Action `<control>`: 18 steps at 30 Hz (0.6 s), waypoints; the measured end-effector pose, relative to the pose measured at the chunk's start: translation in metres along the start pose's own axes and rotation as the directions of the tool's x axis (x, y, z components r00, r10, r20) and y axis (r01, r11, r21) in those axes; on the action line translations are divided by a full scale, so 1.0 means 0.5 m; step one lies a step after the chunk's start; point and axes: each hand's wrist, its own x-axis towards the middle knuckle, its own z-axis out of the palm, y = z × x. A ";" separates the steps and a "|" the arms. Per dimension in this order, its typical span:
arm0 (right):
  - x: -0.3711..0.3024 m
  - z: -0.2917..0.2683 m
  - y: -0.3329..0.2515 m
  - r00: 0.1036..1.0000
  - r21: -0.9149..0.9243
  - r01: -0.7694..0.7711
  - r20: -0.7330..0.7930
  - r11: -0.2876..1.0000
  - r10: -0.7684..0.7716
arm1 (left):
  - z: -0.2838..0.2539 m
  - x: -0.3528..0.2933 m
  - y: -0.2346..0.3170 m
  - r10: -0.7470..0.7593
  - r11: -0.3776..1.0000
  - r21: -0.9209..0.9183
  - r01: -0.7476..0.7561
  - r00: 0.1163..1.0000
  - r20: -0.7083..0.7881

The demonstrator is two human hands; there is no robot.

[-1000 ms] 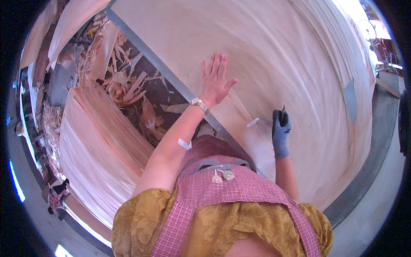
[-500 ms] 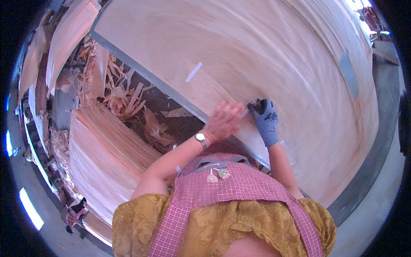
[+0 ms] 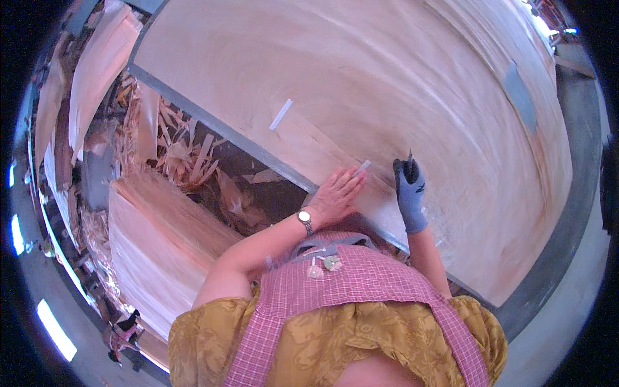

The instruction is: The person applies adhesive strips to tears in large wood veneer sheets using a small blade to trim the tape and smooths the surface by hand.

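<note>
Lower centre: checked apron [image 3: 348,271]. Centre: the bare left hand [image 3: 337,195] lies palm down, fingers extended and nearly together, fingertips at a short pale strip [image 3: 363,166] on the veneer sheet [image 3: 309,71]. Right of centre: the gloved right hand [image 3: 410,197] is curled around a dark pointed tool [image 3: 410,157]. The sheet covers most of the grey-edged bench [image 3: 213,124], upper centre to right; a white strip [image 3: 281,115] lies on it. Upper left: wood scraps [image 3: 180,161].
</note>
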 end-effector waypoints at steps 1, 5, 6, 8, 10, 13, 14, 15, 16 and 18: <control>-0.016 -0.007 0.016 1.000 0.034 0.007 -0.004 0.999 -0.007 | -0.003 -0.004 0.010 -0.029 0.999 -0.034 0.030 0.999 0.036; -0.030 -0.033 0.050 0.998 -0.041 0.052 -0.034 0.998 -0.053 | -0.042 0.018 0.019 0.006 1.000 -0.007 -0.006 1.000 0.016; -0.031 -0.033 0.037 0.996 -0.105 0.067 -0.049 0.992 -0.073 | -0.038 0.026 0.010 0.020 1.000 0.009 -0.020 0.999 0.033; -0.052 -0.054 0.016 0.991 -0.259 0.110 -0.042 0.960 -0.125 | -0.013 0.023 -0.003 0.013 0.999 0.042 -0.017 0.996 0.092; -0.050 -0.074 0.011 0.983 -0.486 0.126 -0.054 0.865 -0.174 | -0.015 0.046 -0.042 0.072 0.997 -0.002 -0.072 0.992 0.103; -0.028 -0.173 0.044 0.918 -0.733 0.204 -0.087 0.649 -0.387 | -0.085 0.114 -0.069 -0.001 0.998 0.066 -0.002 0.998 0.056; -0.004 -0.225 0.044 0.942 -0.775 0.109 -0.119 0.623 -0.314 | -0.109 0.152 -0.081 -0.039 0.988 0.147 0.039 0.999 -0.002; 0.015 -0.286 0.048 0.958 -0.808 0.017 -0.155 0.590 -0.240 | -0.135 0.184 -0.095 -0.073 0.971 0.224 0.086 0.995 -0.068; 0.044 -0.352 0.098 0.907 -0.870 -0.086 -0.270 0.485 -0.324 | -0.147 0.225 -0.132 -0.086 0.961 0.255 0.110 0.991 -0.102; 0.090 -0.514 0.225 0.828 -0.885 -0.323 -0.435 0.334 -0.353 | -0.158 0.320 -0.188 -0.117 0.944 0.279 0.175 0.970 -0.213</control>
